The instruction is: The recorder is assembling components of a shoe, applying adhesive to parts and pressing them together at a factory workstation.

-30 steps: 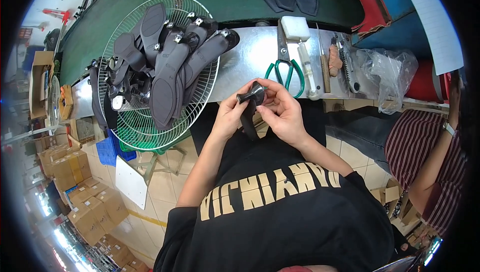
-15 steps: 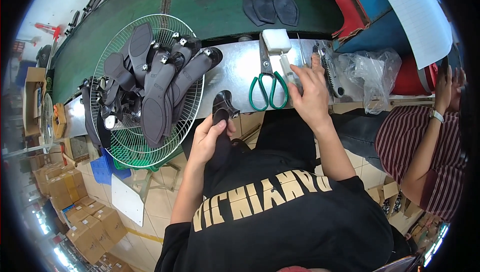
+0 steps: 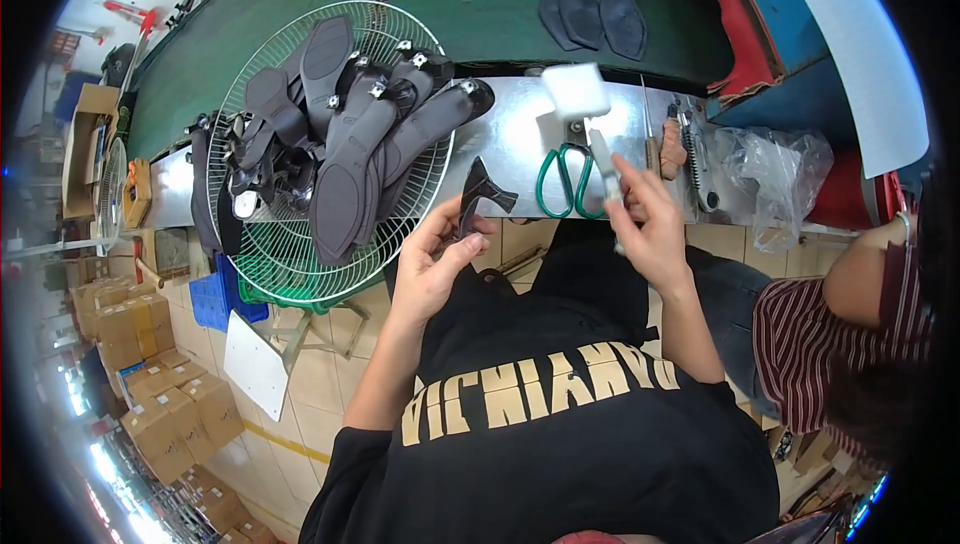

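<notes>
The white-headed brush (image 3: 577,91) has lifted off the surface (image 3: 510,114), its handle grasped in the right hand (image 3: 650,229). The left hand (image 3: 435,264) grips a dark shoe (image 3: 485,192) before the surface; beyond, the brush's head hovers over green-handled scissors (image 3: 541,184).

The place was a shoemaking workshop, as shown by a heeled shoe part (image 3: 482,187), dark soles (image 3: 343,194) heaped in a wire basket (image 3: 437,187), scissors (image 3: 541,184) and hand tools (image 3: 653,158) on a metal desk (image 3: 510,124), and stacked cardboard boxes (image 3: 160,439).
</notes>
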`<state>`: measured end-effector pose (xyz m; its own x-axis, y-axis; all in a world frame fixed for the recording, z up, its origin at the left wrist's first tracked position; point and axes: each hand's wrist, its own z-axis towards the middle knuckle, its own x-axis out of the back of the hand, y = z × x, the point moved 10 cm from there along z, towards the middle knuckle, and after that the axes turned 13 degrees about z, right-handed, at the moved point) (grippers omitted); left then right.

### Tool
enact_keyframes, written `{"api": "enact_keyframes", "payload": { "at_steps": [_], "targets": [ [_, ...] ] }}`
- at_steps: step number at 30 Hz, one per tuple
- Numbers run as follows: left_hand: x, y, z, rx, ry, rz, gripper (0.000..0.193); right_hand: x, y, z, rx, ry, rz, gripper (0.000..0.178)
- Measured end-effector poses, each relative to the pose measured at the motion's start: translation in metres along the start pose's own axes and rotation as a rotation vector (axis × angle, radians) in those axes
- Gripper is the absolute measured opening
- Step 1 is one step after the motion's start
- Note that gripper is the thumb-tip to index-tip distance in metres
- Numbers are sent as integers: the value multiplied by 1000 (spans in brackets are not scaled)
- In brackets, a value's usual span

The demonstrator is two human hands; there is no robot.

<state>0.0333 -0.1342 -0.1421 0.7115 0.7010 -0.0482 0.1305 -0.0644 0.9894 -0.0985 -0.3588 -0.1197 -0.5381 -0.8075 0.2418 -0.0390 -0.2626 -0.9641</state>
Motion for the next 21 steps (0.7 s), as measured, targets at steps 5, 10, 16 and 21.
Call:
{"api": "enact_keyframes", "payload": {
  "at_steps": [5,10,16,21],
  "targets": [
    [-1,4,-2,-52,-62,110,44,-13,-19,-23,-7,-202,-48,50],
    [-6,-21,-7,144,-179,-69,50,-29,-35,-30,56,-459,-46,48],
    [-6,-43,-15,337,-223,-5,46,-36,-28,-33,43,-549,32,46],
    [1,-47,-17,350,-127,28,46,-42,-23,-33,17,-561,22,44]
  ]
}}
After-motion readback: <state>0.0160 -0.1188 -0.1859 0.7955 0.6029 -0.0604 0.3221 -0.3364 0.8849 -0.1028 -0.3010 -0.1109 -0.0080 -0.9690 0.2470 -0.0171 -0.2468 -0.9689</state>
